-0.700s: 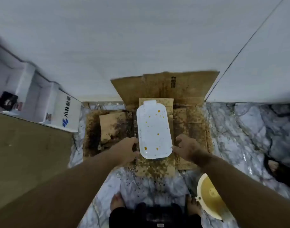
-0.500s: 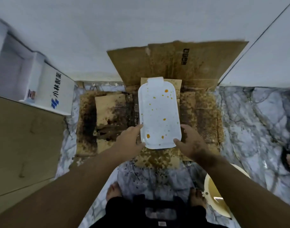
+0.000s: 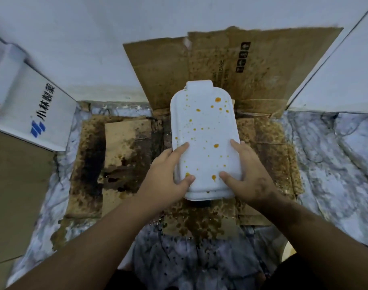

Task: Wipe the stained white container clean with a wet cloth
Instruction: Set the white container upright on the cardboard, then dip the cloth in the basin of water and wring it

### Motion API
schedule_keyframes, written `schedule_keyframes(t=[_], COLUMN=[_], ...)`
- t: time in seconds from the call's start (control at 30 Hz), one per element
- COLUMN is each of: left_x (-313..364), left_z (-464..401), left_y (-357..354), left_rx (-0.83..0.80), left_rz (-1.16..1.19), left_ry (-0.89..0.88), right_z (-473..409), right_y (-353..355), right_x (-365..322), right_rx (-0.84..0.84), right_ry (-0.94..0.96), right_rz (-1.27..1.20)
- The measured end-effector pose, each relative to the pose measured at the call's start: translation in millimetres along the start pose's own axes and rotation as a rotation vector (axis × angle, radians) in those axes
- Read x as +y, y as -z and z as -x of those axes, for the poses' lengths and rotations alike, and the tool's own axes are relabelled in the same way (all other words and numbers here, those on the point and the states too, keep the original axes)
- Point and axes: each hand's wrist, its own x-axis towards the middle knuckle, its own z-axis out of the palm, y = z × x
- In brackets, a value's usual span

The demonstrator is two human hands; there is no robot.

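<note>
box: long white foam container (image 3: 205,141) w/ orange spots, long way points away from person
hands: left hand (image 3: 168,172) & right hand (image 3: 249,174) hold box's near end, one each side
cloth: not seen

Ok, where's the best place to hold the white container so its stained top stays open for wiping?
Probably the near end of the white container, by its two long edges, as the left hand and right hand grip now. It is long and narrow, so side grips leave most orange spots uncovered. No cloth is in view.

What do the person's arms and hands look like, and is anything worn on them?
Both forearms are bare, with no sleeves in view. The left hand and the right hand wear no gloves, and no rings, watch or bracelets can be seen.
</note>
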Motion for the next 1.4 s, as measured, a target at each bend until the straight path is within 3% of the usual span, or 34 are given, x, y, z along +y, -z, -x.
schedule_keyframes(t=[0.3,0.47,0.57,0.67,0.77,0.9,1.1,1.23,1.4], left_x=[-7.4,7.3,23.1,60.0,110.9,184.4,259.2,272.8,245.5], left_z=[5.9,7.9,4.3,2.9,2.8,-2.9,-6.7,14.0,33.3], left_y=[-5.2,2.4,9.2,3.6,-20.2,-86.7,-233.2,-330.4,-412.5], left_rx=[0.076,0.011,-0.002,0.105,0.1,-0.038,-0.396,-0.663,-0.927], left_rz=[-0.04,-0.041,-0.185,-0.385,-0.38,-0.405,-0.531,-0.582,-0.709], left_ry=[-0.053,0.029,0.079,0.009,-0.169,-0.402,-0.534,-0.561,-0.554], right_z=[0.9,2.3,14.1,40.1,79.9,143.1,258.3,317.2,345.0], right_y=[-1.6,7.8,26.2,62.5,106.6,150.3,152.9,106.1,37.0], right_x=[-1.8,-15.2,-15.2,1.8,45.4,134.2,276.8,352.9,401.1], right_rx=[0.041,0.021,-0.004,0.146,0.329,0.494,0.62,0.517,0.341], right_ry=[0.064,-0.003,0.043,0.068,-0.019,-0.181,-0.562,-0.819,-0.928], right_rz=[-0.006,-0.041,-0.031,-0.09,-0.11,-0.132,-0.143,-0.177,-0.293])
